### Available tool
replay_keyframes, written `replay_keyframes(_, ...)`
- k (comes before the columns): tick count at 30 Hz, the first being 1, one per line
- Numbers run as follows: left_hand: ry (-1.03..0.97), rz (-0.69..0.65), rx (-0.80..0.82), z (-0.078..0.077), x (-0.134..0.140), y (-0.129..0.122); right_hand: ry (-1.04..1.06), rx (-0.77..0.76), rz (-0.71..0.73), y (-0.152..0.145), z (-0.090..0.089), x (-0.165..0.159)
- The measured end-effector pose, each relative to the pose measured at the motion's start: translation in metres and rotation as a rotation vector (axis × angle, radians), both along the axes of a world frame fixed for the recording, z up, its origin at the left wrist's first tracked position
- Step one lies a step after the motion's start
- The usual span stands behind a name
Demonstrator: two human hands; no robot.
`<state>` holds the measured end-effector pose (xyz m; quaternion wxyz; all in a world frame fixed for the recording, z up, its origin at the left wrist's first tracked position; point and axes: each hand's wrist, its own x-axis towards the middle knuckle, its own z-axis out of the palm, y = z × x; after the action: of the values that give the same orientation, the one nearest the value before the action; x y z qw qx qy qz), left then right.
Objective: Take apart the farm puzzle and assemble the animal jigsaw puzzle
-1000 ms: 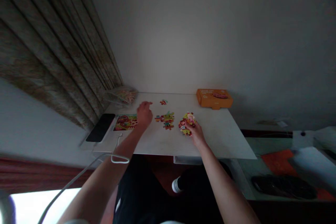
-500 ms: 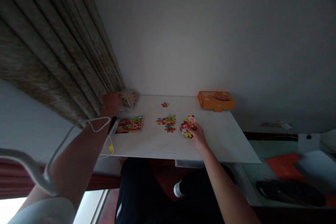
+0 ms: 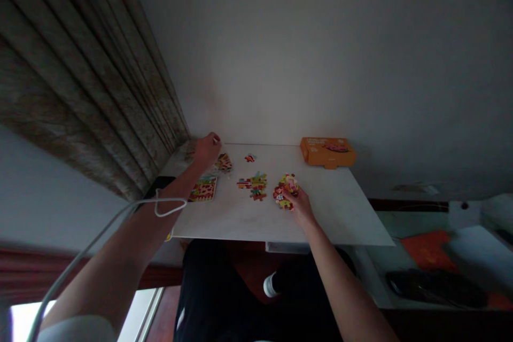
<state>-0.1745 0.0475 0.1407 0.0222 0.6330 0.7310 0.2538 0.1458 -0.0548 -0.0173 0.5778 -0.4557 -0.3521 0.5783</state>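
Note:
My left hand (image 3: 207, 149) is at the back left of the white table, its fingers curled together at the top of a clear plastic bag of puzzle pieces (image 3: 224, 163). The exact grip is blurred. My right hand (image 3: 298, 203) holds a cluster of jigsaw puzzle pieces (image 3: 286, 191) just above the table or against it; I cannot tell which. Between the hands lie several joined puzzle pieces (image 3: 256, 183). Farther back is a small red and white puzzle piece (image 3: 250, 158). A picture card (image 3: 204, 190) lies partly hidden under my left forearm.
An orange box (image 3: 328, 153) stands at the table's back right corner. A white cable (image 3: 168, 201) loops across my left forearm. A dark flat object (image 3: 160, 186) lies at the table's left edge, beside the curtain (image 3: 120, 64). The wall bounds the table's back.
My left hand has moved right from the curtain side, and the bag of pieces has shifted right with it. My left forearm now covers part of the card. My right hand keeps its hold.

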Motion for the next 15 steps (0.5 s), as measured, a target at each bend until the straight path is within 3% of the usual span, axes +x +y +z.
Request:
replay_keyframes(4,-0.126,-0.076,0.036,-0.02,0.019,-0.013,-0.015,0.002,-0.052,0.004,0.0,0.001)
replay_keyframes(8,-0.251,-0.145,0.116,-0.05,0.024,-0.034,-0.039,-0.021,0.014,0.005,0.009,-0.002)
replay_keyframes(12,-0.31,-0.162,0.317,-0.089,0.02,-0.068,0.033,-0.092,0.177,0.003,0.024,-0.026)
replay_keyframes(15,-0.276,-0.134,0.357,-0.115,0.016,-0.09,0.113,-0.144,0.387,0.008,0.031,-0.06)
